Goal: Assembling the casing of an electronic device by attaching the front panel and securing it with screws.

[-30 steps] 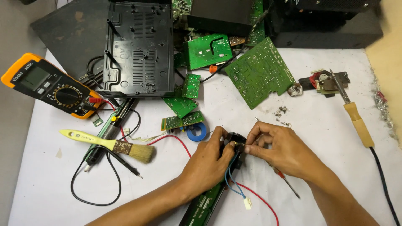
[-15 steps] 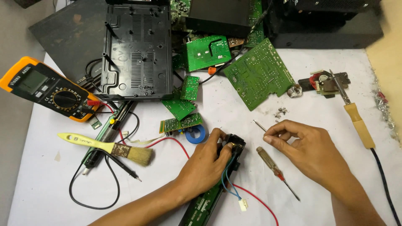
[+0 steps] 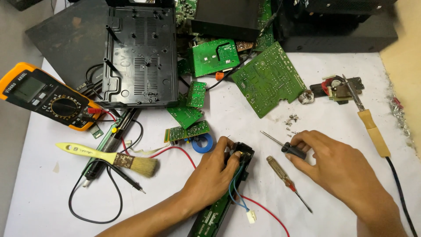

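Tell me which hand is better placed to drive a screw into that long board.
Probably the right hand: it already grips the black-handled screwdriver beside the board, while the left hand is busy holding the board's black end.

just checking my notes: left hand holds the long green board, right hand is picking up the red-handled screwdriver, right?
Not quite. In the head view the left hand does hold the long green board, but the right hand grips the black-handled screwdriver. The red-handled screwdriver lies untouched on the table.
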